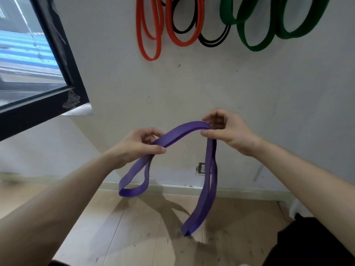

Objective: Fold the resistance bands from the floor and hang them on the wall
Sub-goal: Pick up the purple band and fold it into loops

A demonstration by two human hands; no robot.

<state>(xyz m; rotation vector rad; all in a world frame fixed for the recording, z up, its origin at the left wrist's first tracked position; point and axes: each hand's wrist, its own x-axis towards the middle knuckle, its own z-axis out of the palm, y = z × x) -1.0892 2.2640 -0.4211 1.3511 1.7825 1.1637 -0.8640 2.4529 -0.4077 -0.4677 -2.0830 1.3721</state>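
Note:
A purple resistance band [208, 181] is held doubled in front of the wall. My left hand [138, 144] pinches it at the left, and a short loop hangs below that hand. My right hand [228, 131] pinches the band's top bend further right and a little higher. From there a long doubled loop hangs down towards the floor. Between the two hands the band runs as an arched double strip.
Orange bands [148, 35], black bands [211, 42] and green bands [255, 35] hang high on the white wall [153, 89]. A black-framed window [57, 54] is at the left. A wall socket [201, 168] sits low behind the band. Wooden floor [134, 227] lies below.

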